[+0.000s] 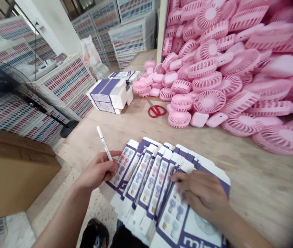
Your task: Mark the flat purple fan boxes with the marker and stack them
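Note:
Flat folded cartons (146, 179), white and purple with small printed fan pictures, lie fanned out and overlapping at the table's near edge. My left hand (102, 167) is closed round a white marker pen (103, 141), which points up and to the left. Its fingertips also touch the leftmost carton. On the right end of the spread, my right hand (203, 191) rests over the cartons with its fingers bent, thumb and fingertips at the edge of one carton. What lies under the palm is hidden.
A large heap of pink handheld fans (209, 100) fills the right back. Red-handled scissors (157, 111) lie in front of it. Purple-white boxes (109, 94) stand at the table's left. Beyond are stacked plastic crates (66, 82), a black stand base (69, 128) and a brown cardboard box (17, 175).

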Demonstrator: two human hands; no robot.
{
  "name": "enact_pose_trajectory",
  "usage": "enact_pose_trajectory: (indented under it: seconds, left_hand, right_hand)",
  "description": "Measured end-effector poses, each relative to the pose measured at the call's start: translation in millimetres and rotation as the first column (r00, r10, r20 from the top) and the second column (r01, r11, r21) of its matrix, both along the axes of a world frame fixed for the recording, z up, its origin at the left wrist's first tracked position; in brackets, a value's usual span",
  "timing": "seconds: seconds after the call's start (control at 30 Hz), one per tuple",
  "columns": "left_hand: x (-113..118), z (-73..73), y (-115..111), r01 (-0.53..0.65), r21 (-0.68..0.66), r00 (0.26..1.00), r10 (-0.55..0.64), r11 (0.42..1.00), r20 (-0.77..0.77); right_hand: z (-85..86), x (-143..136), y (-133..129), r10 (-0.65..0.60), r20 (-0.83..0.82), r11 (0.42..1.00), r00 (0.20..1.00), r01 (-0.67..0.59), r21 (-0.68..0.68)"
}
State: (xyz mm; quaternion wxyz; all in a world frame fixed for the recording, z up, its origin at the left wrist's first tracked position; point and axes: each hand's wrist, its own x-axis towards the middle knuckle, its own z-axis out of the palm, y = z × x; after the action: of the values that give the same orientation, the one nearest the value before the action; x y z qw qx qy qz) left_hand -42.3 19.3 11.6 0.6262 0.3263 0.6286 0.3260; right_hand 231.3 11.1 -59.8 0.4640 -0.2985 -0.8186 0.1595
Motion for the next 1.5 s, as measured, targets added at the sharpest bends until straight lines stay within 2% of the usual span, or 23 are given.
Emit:
enact_pose_trajectory:
  seconds: [0.1, 0.2, 0.23, 0.3, 0.33, 0.37, 0.4, 0.47, 0.7, 0.77, 0.87, 0.9, 0.97, 1.03, 1.13, 1.2, 1.27, 1.33, 1.4, 1.43, 1.5]
  left_hand:
    - [6, 4.2, -6, 0.008, -0.004, 0.995, -0.007, 1.000, 0.102]
    - [16, -5.5, -11, 0.103, -0.033, 0.983, -0.096, 0.994, 0.153]
    - [19, -11.3, -12, 0.057, 0.008, 0.992, -0.057, 0.998, 0.113]
    - [20, -24.5, -12, -0.136, 0.177, 0.987, 0.149, 0.975, -0.064]
    - [19, -30.8, -12, -0.209, 0.274, 0.949, 0.262, 0.939, -0.173]
    - [18, -36.3, -12, -0.232, 0.346, 0.898, 0.337, 0.909, -0.283]
    - [17, -40.6, -12, -0.211, 0.390, 0.848, 0.366, 0.896, -0.383]
    - [15, -45.1, -12, -0.120, 0.420, 0.779, 0.348, 0.900, -0.521]
    - [25, -39.5, -15, 0.047, 0.437, 0.657, 0.301, 0.898, -0.691]
    - [24, -38.4, -14, -0.005, 0.435, 0.677, 0.323, 0.900, -0.661]
    - [16, -31.5, -8, -0.150, 0.320, 0.823, 0.298, 0.935, -0.484]
    - [13, -27.0, -5, -0.156, 0.239, 0.887, 0.242, 0.959, -0.393]
    - [7, -15.5, 1, -0.062, 0.070, 0.977, 0.075, 0.996, -0.202]
    - [4, -3.4, 4, 0.038, -0.015, 0.997, -0.039, 0.999, -0.066]
    - [7, 7.7, 1, 0.028, -0.015, 1.000, -0.028, 1.000, 0.008]
    - [12, 6.2, -3, 0.073, -0.047, 0.995, -0.070, 0.996, 0.066]
    - [16, -3.0, -8, 0.113, -0.031, 0.990, -0.110, 0.993, 0.084]
    - [18, -17.1, -12, -0.005, 0.094, 0.998, 0.010, 0.996, -0.056]
    - [17, -31.5, -14, -0.154, 0.282, 0.930, 0.235, 0.947, -0.282]
    - [16, -37.4, -15, -0.176, 0.353, 0.870, 0.313, 0.919, -0.380]
    - [15, -45.2, -16, -0.134, 0.425, 0.776, 0.361, 0.895, -0.517]
  right_hand:
    - [-1.2, 0, 0, 0.006, -0.001, 1.000, 1.000, -0.006, -0.003]
    - [-0.7, 1, -1, -0.005, 0.001, 1.000, 1.000, 0.005, -0.011]
    - [-0.1, 1, -1, -0.008, 0.005, 1.000, 1.000, 0.008, -0.013]
    - [1.3, 1, -1, -0.007, 0.005, 1.000, 1.000, 0.007, -0.005]
    - [1.9, 0, -1, -0.005, -0.001, 1.000, 1.000, 0.005, -0.002]
    - [2.4, 0, 0, -0.003, -0.006, 1.000, 1.000, 0.003, 0.000]
    - [2.5, 0, 0, -0.002, -0.010, 1.000, 1.000, 0.002, 0.002]
    - [2.1, 1, 0, -0.001, -0.015, 1.000, 1.000, 0.001, -0.002]
    - [0.0, 2, -1, -0.002, -0.002, 1.000, 1.000, 0.002, -0.008]
    - [-0.3, 1, 0, 0.002, -0.013, 1.000, 1.000, -0.003, -0.007]
    - [-0.4, 0, 0, 0.012, -0.030, 1.000, 0.999, -0.012, -0.008]
    - [-0.5, 0, 0, 0.016, -0.034, 1.000, 0.999, -0.016, -0.007]
    - [-0.4, 0, 1, 0.023, -0.040, 1.000, 0.999, -0.024, -0.007]
    - [-0.3, -1, 1, 0.024, -0.041, 1.000, 0.999, -0.024, -0.004]
    - [-0.6, -1, 1, 0.020, -0.036, 1.000, 0.999, -0.019, 0.006]
    - [-1.0, -1, 1, 0.018, -0.037, 1.000, 0.999, -0.018, 0.004]
    - [-1.3, -1, 1, 0.019, -0.043, 1.000, 0.999, -0.019, -0.004]
    - [-1.3, 0, 1, 0.019, -0.044, 1.000, 0.999, -0.020, -0.006]
    - [-0.7, 0, 0, 0.022, -0.038, 1.000, 0.999, -0.022, -0.003]
    - [-0.4, 0, 0, 0.023, -0.034, 1.000, 0.999, -0.023, -0.003]
    - [0.2, 0, 0, 0.020, -0.032, 1.000, 0.999, -0.020, -0.003]
